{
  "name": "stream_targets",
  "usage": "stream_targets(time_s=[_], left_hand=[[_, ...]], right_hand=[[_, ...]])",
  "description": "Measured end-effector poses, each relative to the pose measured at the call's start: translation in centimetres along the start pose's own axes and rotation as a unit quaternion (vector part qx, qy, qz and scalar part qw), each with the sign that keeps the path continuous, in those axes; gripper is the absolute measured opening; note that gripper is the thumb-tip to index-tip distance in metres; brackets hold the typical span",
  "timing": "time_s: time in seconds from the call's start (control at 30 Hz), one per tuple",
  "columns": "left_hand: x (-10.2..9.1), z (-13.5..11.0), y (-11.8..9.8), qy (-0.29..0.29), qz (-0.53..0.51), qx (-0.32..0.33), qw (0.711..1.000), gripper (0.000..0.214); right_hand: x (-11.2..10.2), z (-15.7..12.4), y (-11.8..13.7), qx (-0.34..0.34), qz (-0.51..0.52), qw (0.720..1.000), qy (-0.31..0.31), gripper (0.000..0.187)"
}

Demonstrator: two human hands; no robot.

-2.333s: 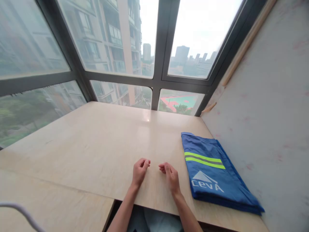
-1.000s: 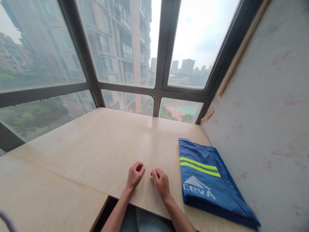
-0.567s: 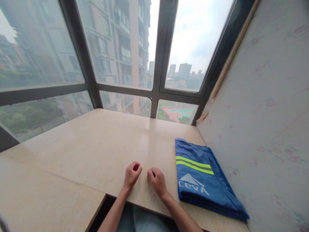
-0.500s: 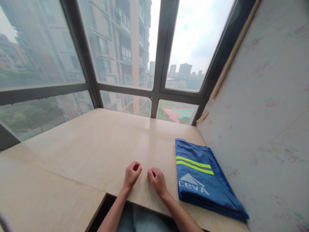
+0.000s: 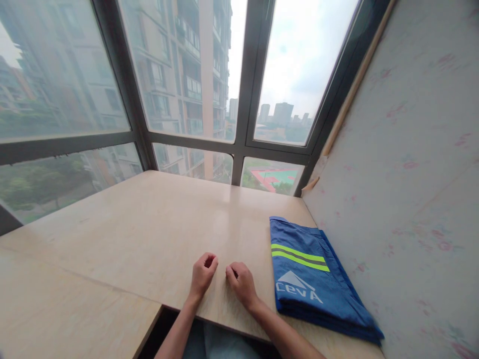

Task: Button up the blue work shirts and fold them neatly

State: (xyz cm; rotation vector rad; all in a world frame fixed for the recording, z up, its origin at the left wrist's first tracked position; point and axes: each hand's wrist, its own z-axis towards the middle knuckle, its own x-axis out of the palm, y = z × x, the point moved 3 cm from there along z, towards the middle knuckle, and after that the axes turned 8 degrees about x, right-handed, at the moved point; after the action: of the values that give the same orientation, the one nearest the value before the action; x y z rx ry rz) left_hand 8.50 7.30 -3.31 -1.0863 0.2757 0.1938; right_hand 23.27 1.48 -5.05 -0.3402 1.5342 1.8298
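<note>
My left hand (image 5: 204,271) is curled into a loose fist just above or on the pale tabletop (image 5: 179,224), and the hollow between thumb and fingers shows nothing inside. Beside it, a small gap apart, my right hand (image 5: 241,281) is closed in the same loose way with nothing visible in it. To the right of my right hand lies a folded blue work garment (image 5: 299,239), not touched by either hand. Two bright yellow-green stripes with a grey band between them cross it, above white lettering and a white peak-shaped logo.
Dark-framed windows (image 5: 241,149) rise along the far and left edges. On the right stands a flower-patterned wall (image 5: 392,199) with torn edging near the window corner. The tabletop's front edge has a step by a dark gap (image 5: 159,326) at my left forearm.
The view has shifted slightly, so things sit a little lower and further left. Both hands keep their curled shape and place, and the garment lies as before.
</note>
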Motion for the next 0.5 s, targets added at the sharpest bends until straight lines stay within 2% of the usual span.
stream_targets(time_s=[0.33,0.5], left_hand=[[0.19,0.36,0.35,-0.023,0.008,-0.019,1.0,0.03],[-0.09,0.49,0.29,0.005,-0.002,-0.021,1.0,0.033]], right_hand=[[0.19,0.33,-0.09,0.024,-0.005,1.0,-0.002,0.034],[0.3,0.31,-0.1,0.02,-0.026,0.999,-0.007,0.032]])
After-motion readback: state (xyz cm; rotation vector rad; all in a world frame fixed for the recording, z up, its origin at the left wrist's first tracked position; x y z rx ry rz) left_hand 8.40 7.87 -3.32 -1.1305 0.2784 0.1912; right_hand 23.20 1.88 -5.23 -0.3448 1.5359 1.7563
